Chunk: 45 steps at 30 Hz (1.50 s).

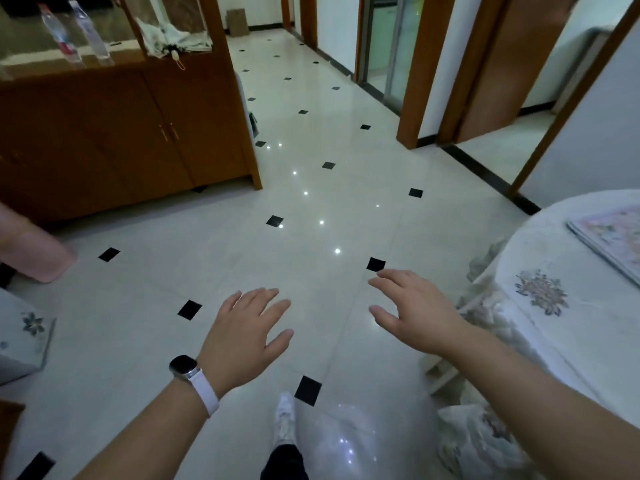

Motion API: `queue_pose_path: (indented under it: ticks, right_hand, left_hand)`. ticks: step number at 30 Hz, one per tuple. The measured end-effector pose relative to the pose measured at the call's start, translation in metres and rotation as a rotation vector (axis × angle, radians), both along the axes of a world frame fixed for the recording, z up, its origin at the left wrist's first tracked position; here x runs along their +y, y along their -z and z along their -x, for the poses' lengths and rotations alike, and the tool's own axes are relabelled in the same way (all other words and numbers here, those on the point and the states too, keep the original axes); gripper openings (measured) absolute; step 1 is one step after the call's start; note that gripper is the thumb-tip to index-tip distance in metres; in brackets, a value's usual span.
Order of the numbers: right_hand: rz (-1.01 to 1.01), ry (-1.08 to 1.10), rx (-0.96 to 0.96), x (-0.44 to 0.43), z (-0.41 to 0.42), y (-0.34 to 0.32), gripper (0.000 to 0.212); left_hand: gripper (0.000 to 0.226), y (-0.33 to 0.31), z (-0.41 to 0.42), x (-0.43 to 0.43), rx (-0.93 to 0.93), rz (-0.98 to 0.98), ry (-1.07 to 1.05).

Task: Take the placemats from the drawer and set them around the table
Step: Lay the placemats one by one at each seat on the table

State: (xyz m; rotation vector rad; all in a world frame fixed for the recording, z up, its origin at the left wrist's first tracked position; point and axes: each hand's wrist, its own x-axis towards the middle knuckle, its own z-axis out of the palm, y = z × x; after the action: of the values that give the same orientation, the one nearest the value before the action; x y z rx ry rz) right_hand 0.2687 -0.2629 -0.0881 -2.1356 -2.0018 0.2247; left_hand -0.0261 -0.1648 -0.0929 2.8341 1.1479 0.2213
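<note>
My left hand [247, 332], with a white-strapped watch on its wrist, hovers over the tiled floor, fingers spread and holding nothing. My right hand [414, 311] reaches forward beside it, also spread and holding nothing. At the right stands the table [568, 344] under a white floral cloth. A floral placemat [614, 240] lies flat on it near the far right edge of view. No drawer shows in this view.
A brown wooden cabinet [114, 133] with closed doors stands at the far left; bottles and a folded umbrella sit on its shelf. A pink object [33, 251] lies at the left. White glossy floor with black diamond tiles stretches ahead to a hallway with wooden door frames.
</note>
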Motion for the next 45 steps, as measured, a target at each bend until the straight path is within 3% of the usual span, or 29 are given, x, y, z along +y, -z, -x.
queue_pose_path:
  ticks: [7,12,25,34,45]
  right_hand:
    - [0.068,0.076,-0.103,0.125,0.012,-0.021,0.054]
    - [0.009,0.228,-0.076,0.189,0.006,-0.036,0.052]
    - [0.001,0.362,-0.006,0.285,-0.049,-0.013,0.051]
    - [-0.005,0.399,0.078,0.362,-0.169,0.005,0.052]
    - [-0.088,0.582,0.046,0.363,-0.35,-0.025,0.052]
  left_hand:
    - [0.051,0.003,-0.019,0.16,-0.029,0.052,0.174]
    - [0.052,-0.001,-0.037,0.253,-0.034,0.057,0.27]
    - [0.054,-0.004,-0.128,0.375,-0.072,0.087,0.356]
    - [0.054,-0.012,-0.256,0.451,0.004,0.056,0.368]
    - [0.053,-0.046,-0.479,0.493,-0.022,-0.074,0.631]
